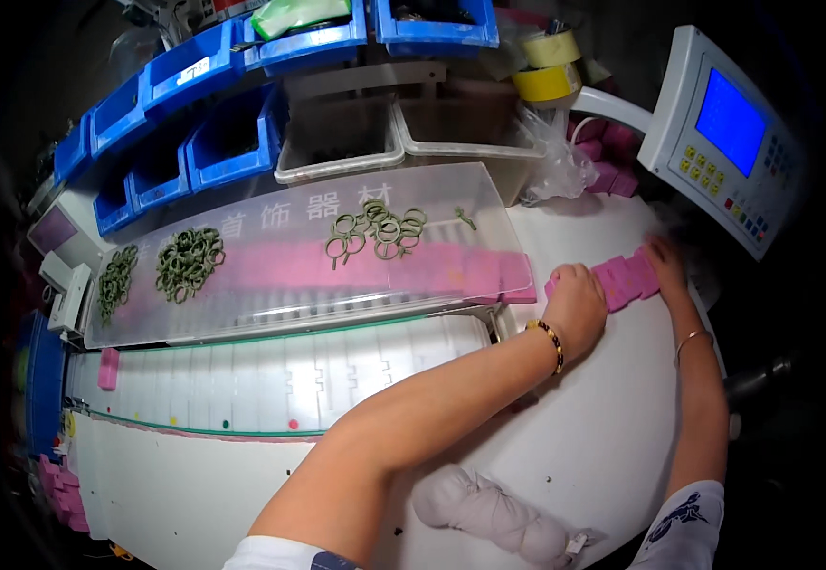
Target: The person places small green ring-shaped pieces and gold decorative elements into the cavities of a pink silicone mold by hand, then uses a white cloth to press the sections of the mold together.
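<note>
A short row of pink blocks [626,279] lies on the white table at the right, pressed between my two hands. My left hand [579,306] has its fingers curled round the left end of the row. At the other end, my right hand [663,262] grips the last block from the far side. Left of my hands a clear plastic sheet [270,214] carries green ring-shaped pieces with short stems: a dense pile [189,264], a smaller pile [116,283] and a loose spread [375,231]. Pink and striped surfaces show through the sheet.
Below the sheet runs a white segmented strip [251,380] with a pink block [109,369] on it. Blue bins [232,142] and translucent tubs [341,142] line the back. A control panel [731,133] overhangs the right. A grey cloth bundle [498,513] lies in front.
</note>
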The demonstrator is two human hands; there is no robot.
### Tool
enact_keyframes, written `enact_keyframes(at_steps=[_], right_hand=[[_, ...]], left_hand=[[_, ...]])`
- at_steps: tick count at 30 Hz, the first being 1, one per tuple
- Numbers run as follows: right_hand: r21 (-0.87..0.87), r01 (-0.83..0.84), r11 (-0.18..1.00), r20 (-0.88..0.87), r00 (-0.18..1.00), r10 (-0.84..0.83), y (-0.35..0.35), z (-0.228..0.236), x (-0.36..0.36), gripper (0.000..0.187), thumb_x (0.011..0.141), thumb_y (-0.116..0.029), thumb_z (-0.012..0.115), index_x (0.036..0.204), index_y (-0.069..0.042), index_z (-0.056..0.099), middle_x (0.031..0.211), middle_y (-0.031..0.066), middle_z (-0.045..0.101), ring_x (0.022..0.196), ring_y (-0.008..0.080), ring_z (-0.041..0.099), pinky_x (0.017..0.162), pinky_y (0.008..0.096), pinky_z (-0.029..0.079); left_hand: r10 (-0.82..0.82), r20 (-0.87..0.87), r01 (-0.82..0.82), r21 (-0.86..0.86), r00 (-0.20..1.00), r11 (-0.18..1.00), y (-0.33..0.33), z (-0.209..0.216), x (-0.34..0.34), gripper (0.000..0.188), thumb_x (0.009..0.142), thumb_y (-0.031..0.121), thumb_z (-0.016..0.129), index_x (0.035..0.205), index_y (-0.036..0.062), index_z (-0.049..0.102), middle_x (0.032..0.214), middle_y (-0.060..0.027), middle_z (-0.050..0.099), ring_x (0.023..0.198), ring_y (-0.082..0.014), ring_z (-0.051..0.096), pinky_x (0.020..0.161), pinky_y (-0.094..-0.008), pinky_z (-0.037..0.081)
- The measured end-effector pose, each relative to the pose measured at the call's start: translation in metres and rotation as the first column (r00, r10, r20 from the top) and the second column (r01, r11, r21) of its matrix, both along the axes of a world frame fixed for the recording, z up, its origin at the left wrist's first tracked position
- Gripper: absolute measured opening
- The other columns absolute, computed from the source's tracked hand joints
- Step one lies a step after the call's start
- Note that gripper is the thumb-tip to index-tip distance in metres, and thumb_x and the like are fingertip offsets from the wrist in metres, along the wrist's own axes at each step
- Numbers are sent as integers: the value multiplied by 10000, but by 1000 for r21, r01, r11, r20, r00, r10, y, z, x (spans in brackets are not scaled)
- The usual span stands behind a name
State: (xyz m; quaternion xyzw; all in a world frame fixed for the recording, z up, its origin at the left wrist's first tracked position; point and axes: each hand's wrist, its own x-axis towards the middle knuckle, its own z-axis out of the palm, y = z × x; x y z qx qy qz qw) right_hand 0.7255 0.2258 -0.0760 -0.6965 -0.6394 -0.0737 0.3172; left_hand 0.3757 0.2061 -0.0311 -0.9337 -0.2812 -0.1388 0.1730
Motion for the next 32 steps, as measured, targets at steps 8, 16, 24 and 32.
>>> enact_keyframes(at_steps=[8,16,24,32], right_hand=[[-185,310,933,138,948,-287,-108,31,-74,341,963,-313,501,1215,-118,622,1274,153,564,1168,339,539,982,410,434],[-320,498,806,247,865,-437,-181,50,-174,438,955,-430,434,1287,-181,577,1314,169,545,1174,376,540,998,444,436],[-463,384,799,148,922,-358,-194,64,-268,513,838,-507,605,1300,-286,595,1280,162,537,1178,365,499,1008,418,427],[-446,-278,850,-417,906,78,-164,37,-345,637,738,-512,719,1254,-148,640,1120,236,610,1071,365,593,970,407,462]], left_hand=[[-141,-146,126,-109,979,986,-58,14,-26,320,826,195,553,1052,-14,643,892,-116,638,842,-277,595,683,-399,442],[-199,38,198,-394,979,898,-86,17,-95,367,791,288,641,1058,37,615,949,-142,645,934,-301,605,790,-396,455],[-128,169,189,-419,977,888,-84,35,-237,676,684,465,784,1233,121,589,1008,-146,584,971,-319,576,845,-422,455],[65,92,-20,-428,994,904,-125,32,-407,771,791,587,684,1370,118,482,1166,-161,550,1052,-324,549,933,-417,426]])
